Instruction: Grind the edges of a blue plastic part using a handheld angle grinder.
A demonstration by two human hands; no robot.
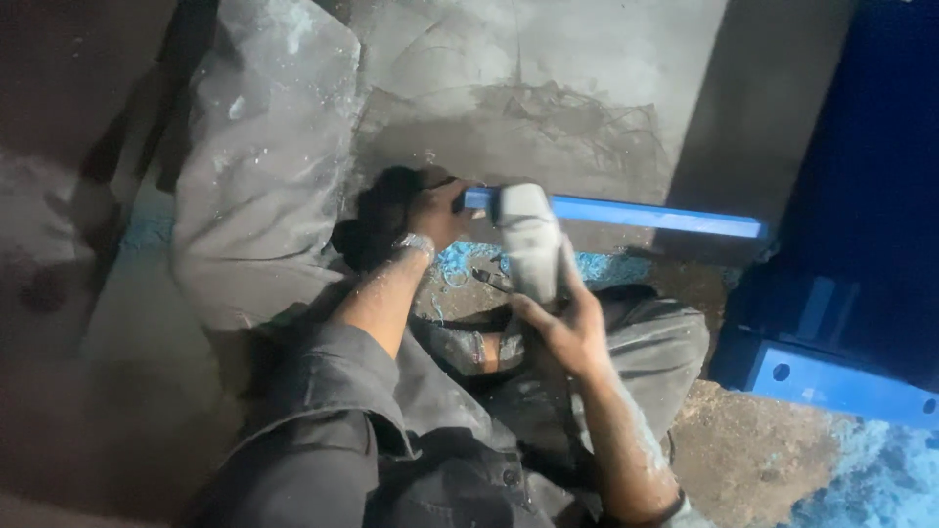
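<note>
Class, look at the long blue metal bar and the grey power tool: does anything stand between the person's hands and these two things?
Nothing visible does. The left hand already grips the near end of the long blue metal bar, and the right hand holds the grey power tool, whose head sits against the bar.

The blurred grey tool hides the blue bar's near part; its working end is unclear.

**Around the work: sack, shavings and blue steel**

A dusty grey sack slumps at the left on the grey concrete floor. Blue shavings litter the ground. At the right stands a blue machine frame, with a drilled blue bracket at its foot.
</note>
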